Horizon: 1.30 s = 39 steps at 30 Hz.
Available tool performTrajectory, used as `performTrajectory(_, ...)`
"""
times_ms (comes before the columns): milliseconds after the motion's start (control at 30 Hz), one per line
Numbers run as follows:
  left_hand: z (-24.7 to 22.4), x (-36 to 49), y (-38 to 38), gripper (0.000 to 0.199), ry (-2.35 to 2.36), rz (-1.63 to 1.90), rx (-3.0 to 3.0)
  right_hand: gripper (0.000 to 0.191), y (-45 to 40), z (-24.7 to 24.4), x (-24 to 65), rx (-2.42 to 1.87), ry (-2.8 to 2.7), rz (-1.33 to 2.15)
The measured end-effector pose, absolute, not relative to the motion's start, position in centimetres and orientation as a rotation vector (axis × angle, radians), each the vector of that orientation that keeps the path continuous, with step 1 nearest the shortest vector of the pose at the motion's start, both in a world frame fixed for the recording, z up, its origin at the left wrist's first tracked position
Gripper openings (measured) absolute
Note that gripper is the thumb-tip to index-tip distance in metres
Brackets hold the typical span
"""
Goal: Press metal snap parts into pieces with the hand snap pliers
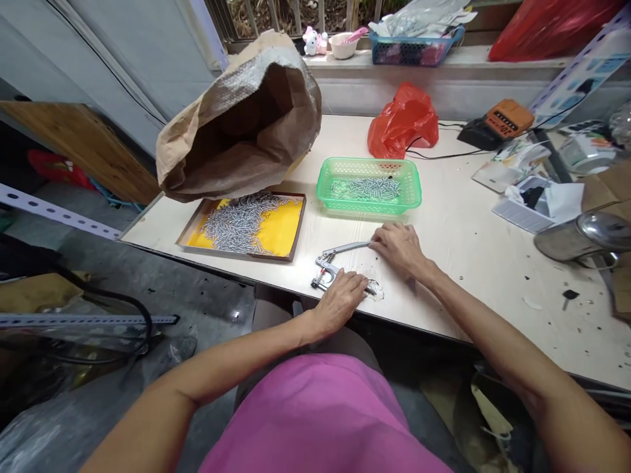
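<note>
Near the table's front edge lies a pair of silver pliers (326,263) with a C-shaped jaw, a spring and a small red part. Its two handles are spread apart. My left hand (342,297) covers the lower handle, fingers over it, holding it against the tabletop. The fingers of my right hand (397,246) are bent round the tip of the upper handle (351,246). Under the lower handle's end is a whitish, torn-looking patch (376,290). Small metal pins (236,226) cover much of a yellow-bottomed tray (286,230) to the left.
A green plastic basket (369,207) with more metal pins stands behind the pliers. A large open paper sack (197,144) leans over the tray. Further back are a red plastic bag (401,125) and an orange-black battery (507,118) with cables. A metal jug (566,243) stands right.
</note>
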<state>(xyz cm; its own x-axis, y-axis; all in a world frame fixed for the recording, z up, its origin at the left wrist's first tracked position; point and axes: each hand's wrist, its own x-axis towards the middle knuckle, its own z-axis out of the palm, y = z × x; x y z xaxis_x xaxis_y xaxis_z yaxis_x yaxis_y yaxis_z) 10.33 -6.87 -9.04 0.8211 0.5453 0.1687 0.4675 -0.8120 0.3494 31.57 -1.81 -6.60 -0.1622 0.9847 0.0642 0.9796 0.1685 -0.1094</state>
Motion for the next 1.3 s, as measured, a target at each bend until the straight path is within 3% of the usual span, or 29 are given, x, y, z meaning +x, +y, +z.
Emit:
performTrajectory(100,-9.3,10.4,-6.9,0.030,0.781,0.423,2.693,0.023,-1.2,-5.6,28.2,-1.824,-2.409,0.039)
performTrajectory(267,-11.1,10.0,-7.3,0.026,0.778,0.360,2.649,0.015,-0.9,-4.4,21.1,-1.119,-2.896,0.212)
performTrajectory(467,-11.0,9.2,-7.6,0.029,0.773,0.392,2.624,0.017,0.1,-5.9,19.0,-0.955,-3.017,0.178)
performTrajectory(667,-11.1,9.1,-7.9,0.030,0.792,0.358,2.615,0.018,-1.0,-5.4,18.2,-0.900,-2.744,0.334)
performTrajectory(833,-8.5,7.5,-5.6,0.028,0.657,0.564,2.748,0.027,0.8,-0.1,20.6,-1.101,-2.166,0.080)
performTrajectory(933,-5.6,4.1,-1.2,0.026,1.117,0.625,2.771,0.028,3.6,2.4,25.6,-1.334,-1.945,-0.179)
performTrajectory(1067,-3.5,-1.8,5.6,0.028,1.907,0.381,2.587,0.036,5.5,1.9,30.9,-1.507,-1.845,-0.377)
performTrajectory(1300,-4.6,-6.1,9.8,0.027,1.805,-0.055,2.663,0.034,-2.3,-4.6,28.2,-1.430,-2.198,0.317)
